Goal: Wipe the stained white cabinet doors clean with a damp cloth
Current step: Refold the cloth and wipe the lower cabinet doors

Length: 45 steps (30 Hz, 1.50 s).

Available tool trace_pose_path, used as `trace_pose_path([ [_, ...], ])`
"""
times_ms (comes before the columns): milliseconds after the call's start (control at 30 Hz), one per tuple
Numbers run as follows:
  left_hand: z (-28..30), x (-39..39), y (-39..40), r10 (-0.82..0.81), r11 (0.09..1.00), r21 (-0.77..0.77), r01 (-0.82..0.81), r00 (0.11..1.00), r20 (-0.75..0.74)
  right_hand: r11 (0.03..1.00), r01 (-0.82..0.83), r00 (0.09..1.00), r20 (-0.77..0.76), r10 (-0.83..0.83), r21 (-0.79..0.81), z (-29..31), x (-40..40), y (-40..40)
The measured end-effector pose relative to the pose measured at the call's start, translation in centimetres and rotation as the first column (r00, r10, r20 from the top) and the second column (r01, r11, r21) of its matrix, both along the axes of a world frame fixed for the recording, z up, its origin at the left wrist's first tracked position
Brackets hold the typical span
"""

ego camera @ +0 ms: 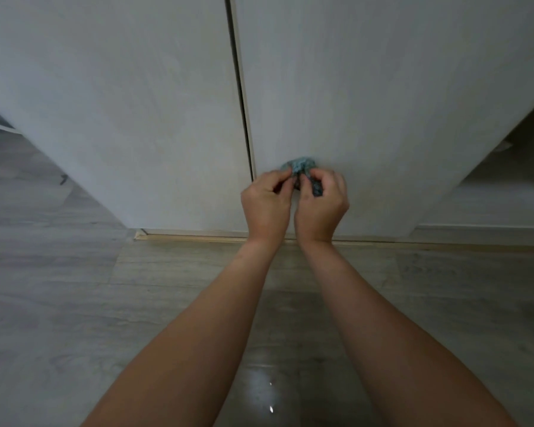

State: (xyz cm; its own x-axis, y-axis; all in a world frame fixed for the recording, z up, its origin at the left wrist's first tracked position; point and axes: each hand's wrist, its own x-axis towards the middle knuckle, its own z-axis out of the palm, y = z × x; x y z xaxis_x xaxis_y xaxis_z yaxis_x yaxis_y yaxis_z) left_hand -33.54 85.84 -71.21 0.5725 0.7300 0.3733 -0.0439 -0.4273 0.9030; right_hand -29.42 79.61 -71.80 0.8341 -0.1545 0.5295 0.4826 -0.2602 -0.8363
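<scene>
My left hand (267, 198) and right hand (321, 200) both pinch the bunched blue cloth (301, 166) with curled fingertips; it sits just past them, low at the right cabinet door (367, 87). I'd say I'm refolding it for a clean face.

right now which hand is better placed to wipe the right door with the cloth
Right hand, probably. It already holds most of the bunched cloth against the right door. The left hand only pinches an edge, beside the gap between the doors.
</scene>
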Motion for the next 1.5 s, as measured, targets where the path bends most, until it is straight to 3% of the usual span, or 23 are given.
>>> trace_pose_path([
  [100,-4.1,-0.1,0.1,-0.021,0.997,-0.082,0.005,0.980,-0.197,1.000,0.004,0.954,-0.299,-0.011,-0.025,-5.0,-0.3,0.7],
  [200,-7.7,-1.0,0.1,-0.185,0.983,-0.108,0.151,0.854,-0.486,0.999,0.011,0.705,-0.709,-0.038,-0.043,-9.0,-0.3,0.7],
  [233,-8.7,-1.4,-0.1,-0.247,0.968,-0.105,0.227,0.797,-0.551,1.000,0.003,0.632,-0.775,-0.016,-0.018,-9.7,-0.2,0.4],
  [300,-9.7,-1.7,0.2,-0.294,0.949,-0.092,0.303,0.733,-0.613,1.000,-0.012,0.572,-0.820,0.023,0.019,-10.0,0.0,0.1],
  [400,-8.5,-1.7,0.5,-0.234,0.972,-0.111,0.207,0.813,-0.534,0.997,-0.030,0.643,-0.762,0.071,0.068,-8.5,-0.5,-0.1],
  [533,-2.8,-0.6,-0.8,-0.034,0.999,0.029,0.040,0.983,-0.181,0.989,-0.005,0.883,-0.463,0.075,0.150,-2.6,-0.8,-0.6],
  [600,0.3,0.3,-1.5,-0.022,0.993,0.115,0.022,1.000,-0.006,0.988,0.018,0.970,-0.244,0.020,0.153,0.5,0.0,-1.1],
  [700,2.0,1.5,-2.0,-0.020,0.989,0.147,0.006,0.995,0.095,0.992,0.022,0.999,-0.051,-0.016,0.127,1.6,1.3,-1.8],
  [767,0.3,1.8,-2.5,0.002,0.991,0.132,-0.012,0.997,0.071,0.994,0.026,0.997,-0.074,-0.018,0.102,0.0,1.4,-2.1],
  [900,-5.2,1.3,-2.8,0.012,0.997,0.073,0.000,0.986,-0.166,0.999,0.029,0.958,-0.285,-0.035,-0.027,-6.1,1.0,-1.8],
  [1067,-10.3,0.9,-2.7,-0.248,0.968,-0.153,0.197,0.814,-0.525,0.985,-0.080,0.728,-0.684,-0.049,-0.156,-11.4,0.9,-2.7],
  [1133,-11.5,0.8,-2.4,-0.304,0.952,-0.201,0.229,0.774,-0.555,0.974,-0.135,0.679,-0.733,-0.041,-0.180,-11.9,1.0,-3.1],
  [1200,-11.2,0.6,-2.5,-0.298,0.951,-0.239,0.199,0.799,-0.523,0.979,-0.131,0.699,-0.715,-0.021,-0.156,-11.5,0.8,-3.5],
  [1300,-8.0,0.6,-3.8,-0.214,0.972,-0.173,0.157,0.895,-0.390,0.996,-0.050,0.816,-0.579,-0.003,-0.075,-8.5,0.4,-4.3],
  [1400,-3.1,1.9,-4.9,-0.114,0.993,-0.029,0.111,0.983,-0.145,0.999,0.030,0.967,-0.253,-0.026,0.013,-3.6,1.5,-5.0],
  [1500,0.9,3.7,-6.0,-0.095,0.991,-0.082,0.103,0.991,0.092,0.995,0.058,0.998,0.033,-0.061,0.075,0.5,3.1,-5.7],
])
